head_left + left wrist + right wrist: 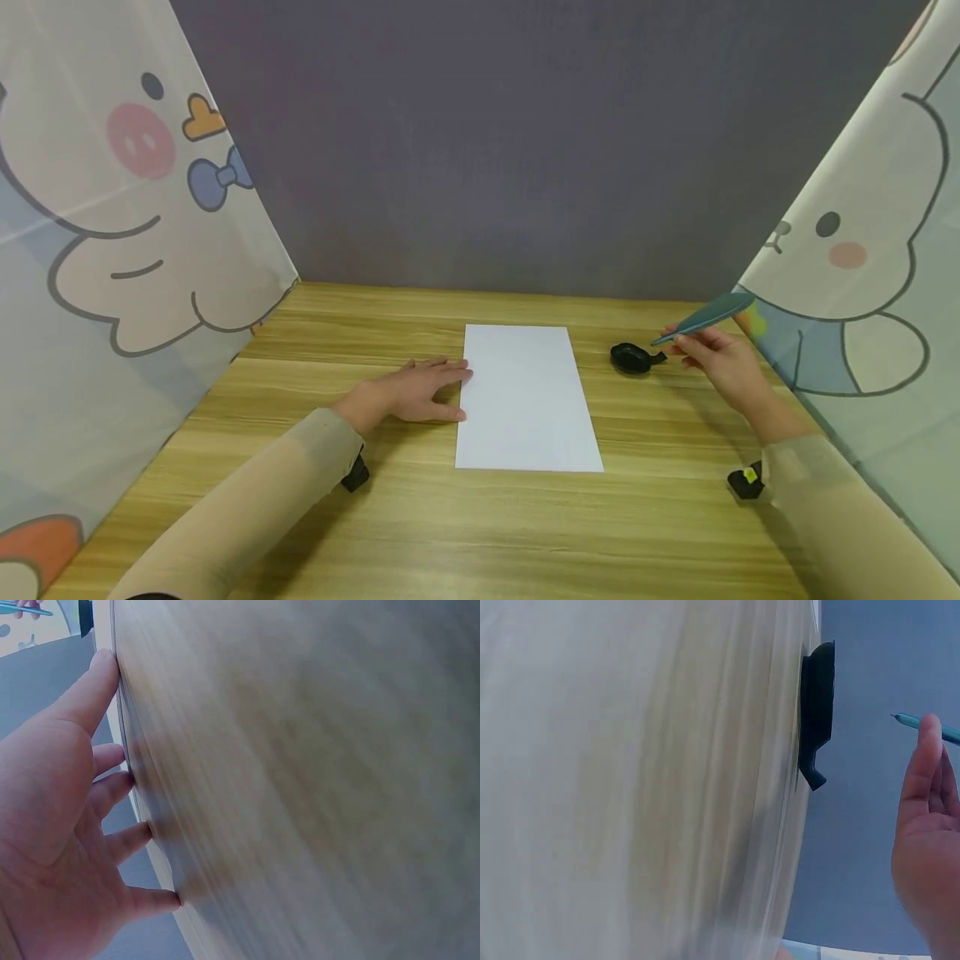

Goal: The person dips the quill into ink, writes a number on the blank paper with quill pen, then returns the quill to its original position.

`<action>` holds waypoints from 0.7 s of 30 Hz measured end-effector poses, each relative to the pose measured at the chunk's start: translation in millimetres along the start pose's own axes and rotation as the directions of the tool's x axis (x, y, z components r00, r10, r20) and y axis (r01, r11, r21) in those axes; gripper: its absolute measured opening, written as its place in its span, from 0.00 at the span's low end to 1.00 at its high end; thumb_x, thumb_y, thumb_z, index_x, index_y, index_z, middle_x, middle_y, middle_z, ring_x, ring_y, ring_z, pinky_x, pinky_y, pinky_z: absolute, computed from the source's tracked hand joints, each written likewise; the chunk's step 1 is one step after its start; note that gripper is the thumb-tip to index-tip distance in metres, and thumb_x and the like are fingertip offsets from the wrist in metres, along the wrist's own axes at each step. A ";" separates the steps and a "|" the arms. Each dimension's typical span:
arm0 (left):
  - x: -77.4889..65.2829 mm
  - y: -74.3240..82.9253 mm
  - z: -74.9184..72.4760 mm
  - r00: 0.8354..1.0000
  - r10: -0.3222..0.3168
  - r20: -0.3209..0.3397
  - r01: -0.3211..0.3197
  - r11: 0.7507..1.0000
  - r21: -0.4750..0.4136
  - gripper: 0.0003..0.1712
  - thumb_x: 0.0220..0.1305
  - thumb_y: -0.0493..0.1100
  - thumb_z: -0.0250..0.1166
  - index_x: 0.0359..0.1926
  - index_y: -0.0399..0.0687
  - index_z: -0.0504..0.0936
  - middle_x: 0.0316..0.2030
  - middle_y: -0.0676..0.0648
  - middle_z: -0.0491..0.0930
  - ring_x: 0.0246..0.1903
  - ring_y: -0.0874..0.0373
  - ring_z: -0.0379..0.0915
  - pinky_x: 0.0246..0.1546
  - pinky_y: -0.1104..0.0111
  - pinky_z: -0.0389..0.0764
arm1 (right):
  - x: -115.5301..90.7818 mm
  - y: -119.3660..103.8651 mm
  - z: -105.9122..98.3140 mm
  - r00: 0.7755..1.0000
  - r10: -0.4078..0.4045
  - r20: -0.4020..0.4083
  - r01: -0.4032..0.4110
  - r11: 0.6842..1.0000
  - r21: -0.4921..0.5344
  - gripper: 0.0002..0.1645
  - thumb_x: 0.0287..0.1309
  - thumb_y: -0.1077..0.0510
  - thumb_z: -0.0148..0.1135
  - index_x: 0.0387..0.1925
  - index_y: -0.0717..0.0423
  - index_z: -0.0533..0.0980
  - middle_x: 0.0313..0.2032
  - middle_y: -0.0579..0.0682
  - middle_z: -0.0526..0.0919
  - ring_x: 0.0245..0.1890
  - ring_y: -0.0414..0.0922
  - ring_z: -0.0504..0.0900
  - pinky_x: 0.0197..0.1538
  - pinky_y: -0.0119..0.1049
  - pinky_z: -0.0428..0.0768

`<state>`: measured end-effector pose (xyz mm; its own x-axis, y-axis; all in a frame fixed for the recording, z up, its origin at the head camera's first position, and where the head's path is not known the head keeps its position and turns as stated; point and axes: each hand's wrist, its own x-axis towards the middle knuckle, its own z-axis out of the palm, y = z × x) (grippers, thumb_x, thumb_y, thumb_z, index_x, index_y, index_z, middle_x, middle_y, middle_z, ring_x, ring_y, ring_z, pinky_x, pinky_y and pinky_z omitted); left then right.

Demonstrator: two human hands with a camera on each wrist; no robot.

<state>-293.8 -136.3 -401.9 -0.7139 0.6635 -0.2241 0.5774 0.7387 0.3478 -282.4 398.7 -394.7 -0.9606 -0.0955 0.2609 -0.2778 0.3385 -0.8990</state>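
Observation:
A white sheet of paper (525, 400) lies on the wooden table. At its left edge rests my left hand (423, 392), fingers spread, with the thumb and some fingertips touching the paper; the left wrist view shows the same hand (67, 825) with its fingertips on the surface. My right hand (716, 362) pinches a teal feather-shaped pen (708, 315) near its lower end, above the table. In the right wrist view the pen's thin tip (904, 718) points away from the fingers. Just left of that hand sits a small black dish with a short handle (632, 358).
The wooden tabletop (390, 525) runs back to a dark grey panel (487, 150). Cartoon-printed cloth walls stand on the left (45, 333) and on the right (900, 433), the right one close to my right arm.

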 end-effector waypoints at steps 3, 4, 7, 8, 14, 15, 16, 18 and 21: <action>0.8 -0.9 0.2 1.000 0.004 0.000 -0.004 1.000 -0.007 0.49 0.79 0.70 0.61 0.89 0.57 0.57 0.90 0.49 0.49 0.89 0.38 0.41 0.81 0.24 0.45 | 1.6 -1.5 3.2 0.999 -0.036 0.017 0.034 0.996 0.080 0.23 0.83 0.55 0.60 0.68 0.66 0.78 0.52 0.38 0.93 0.49 0.33 0.91 0.47 0.28 0.89; 0.9 -1.2 0.2 1.000 0.004 0.000 -0.004 1.000 -0.008 0.49 0.79 0.70 0.61 0.89 0.57 0.57 0.90 0.49 0.49 0.89 0.38 0.41 0.81 0.24 0.45 | 2.2 -1.8 4.0 0.999 -0.044 0.020 0.042 0.996 0.079 0.23 0.84 0.55 0.59 0.69 0.66 0.77 0.52 0.38 0.92 0.49 0.33 0.91 0.48 0.27 0.89; 0.2 -1.3 0.3 1.000 0.002 0.001 -0.002 1.000 -0.007 0.49 0.79 0.71 0.61 0.89 0.58 0.57 0.90 0.50 0.49 0.89 0.39 0.41 0.81 0.25 0.45 | 3.4 -1.4 5.7 0.998 -0.062 0.014 0.061 0.998 0.024 0.24 0.86 0.54 0.56 0.71 0.64 0.75 0.54 0.35 0.90 0.48 0.33 0.90 0.48 0.26 0.88; 0.1 -1.2 0.2 1.000 0.001 0.001 -0.001 1.000 -0.008 0.49 0.79 0.71 0.61 0.89 0.58 0.57 0.90 0.50 0.49 0.89 0.39 0.41 0.81 0.25 0.45 | 3.7 -1.6 6.5 0.998 -0.067 0.010 0.067 0.998 0.012 0.24 0.86 0.54 0.55 0.72 0.63 0.74 0.53 0.33 0.89 0.47 0.32 0.89 0.48 0.25 0.87; -1.2 0.6 -0.6 1.000 -0.003 0.004 0.003 1.000 -0.009 0.49 0.79 0.70 0.61 0.89 0.57 0.57 0.90 0.50 0.49 0.89 0.39 0.40 0.82 0.25 0.45 | 4.5 -6.9 14.4 0.996 -0.086 -0.006 0.086 0.996 -0.031 0.24 0.85 0.59 0.56 0.73 0.64 0.73 0.48 0.30 0.88 0.47 0.33 0.86 0.48 0.23 0.86; -0.8 0.7 -0.8 1.000 -0.003 0.004 0.003 1.000 -0.010 0.49 0.79 0.70 0.61 0.89 0.57 0.57 0.90 0.50 0.49 0.89 0.39 0.40 0.82 0.25 0.45 | 4.8 -7.8 15.6 0.997 -0.078 -0.013 0.077 0.995 -0.055 0.24 0.85 0.59 0.57 0.73 0.65 0.73 0.48 0.29 0.87 0.47 0.32 0.85 0.48 0.23 0.85; -0.8 0.9 -0.8 1.000 -0.004 0.005 0.004 1.000 -0.009 0.49 0.79 0.70 0.61 0.89 0.57 0.57 0.90 0.50 0.49 0.89 0.39 0.40 0.82 0.25 0.45 | 5.4 -8.1 16.6 0.998 -0.065 -0.020 0.063 0.995 -0.073 0.24 0.85 0.58 0.57 0.72 0.67 0.73 0.48 0.27 0.87 0.48 0.31 0.85 0.48 0.22 0.85; -0.8 1.1 -1.0 1.000 -0.004 0.005 0.004 1.000 -0.009 0.49 0.79 0.70 0.61 0.89 0.57 0.57 0.90 0.50 0.49 0.89 0.39 0.40 0.82 0.25 0.45 | 7.2 -8.4 18.6 0.999 -0.033 -0.039 0.030 0.997 -0.071 0.24 0.84 0.58 0.58 0.69 0.72 0.75 0.49 0.22 0.86 0.47 0.27 0.84 0.47 0.21 0.84; -0.2 1.2 -0.9 1.000 -0.004 0.005 0.004 1.000 -0.007 0.49 0.79 0.70 0.61 0.89 0.56 0.57 0.90 0.49 0.49 0.89 0.39 0.40 0.82 0.25 0.45 | 9.9 -7.5 20.6 0.998 0.014 -0.057 -0.015 1.000 -0.020 0.17 0.83 0.60 0.59 0.59 0.71 0.81 0.50 0.19 0.87 0.47 0.24 0.85 0.47 0.21 0.85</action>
<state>-293.3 -135.6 -400.6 -0.7140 0.6611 -0.2304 0.5716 0.7405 0.3534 -289.9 375.9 -392.6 -0.9627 -0.0368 0.2679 -0.2630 0.3586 -0.8957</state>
